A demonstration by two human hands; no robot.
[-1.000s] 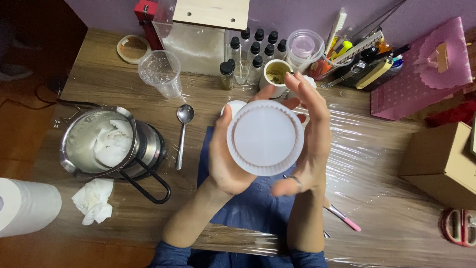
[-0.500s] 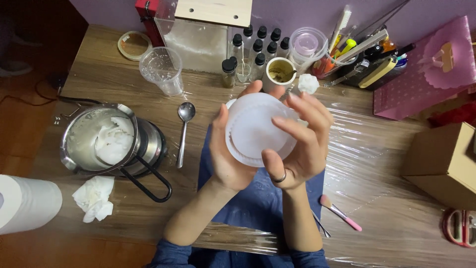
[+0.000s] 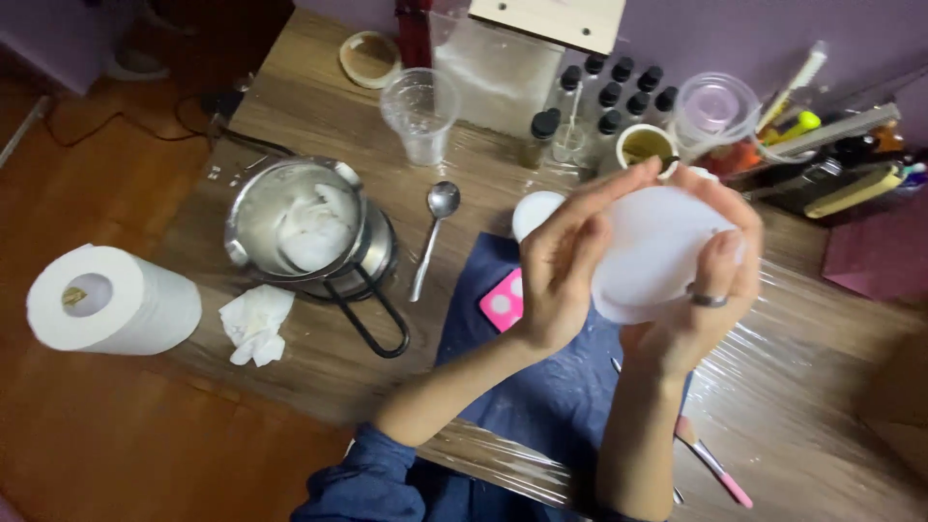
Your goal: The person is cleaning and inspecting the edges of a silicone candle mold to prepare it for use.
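Both hands hold a round white translucent mould [image 3: 650, 253] up above a dark blue cloth [image 3: 541, 387] on the table. My left hand [image 3: 561, 266] grips its left side with the fingers wrapped over the front. My right hand [image 3: 710, 290], wearing a ring, cups its right and lower edge from behind. The mould is tilted and bent between the two hands. A pink rectangular object [image 3: 503, 302] lies on the cloth just left of my left hand.
A steel pot [image 3: 295, 224] with white paper inside stands at the left, a spoon [image 3: 433, 232] beside it. A paper roll [image 3: 106, 300], crumpled tissue [image 3: 253, 324], clear cup [image 3: 419, 114], small dark-capped bottles [image 3: 609, 97] and a pink-handled tool [image 3: 715, 469] surround the cloth.
The view has swung so everything sits further right and the floor shows at left. The mould has turned from facing me to tilted, and my left fingers now fold over its front.
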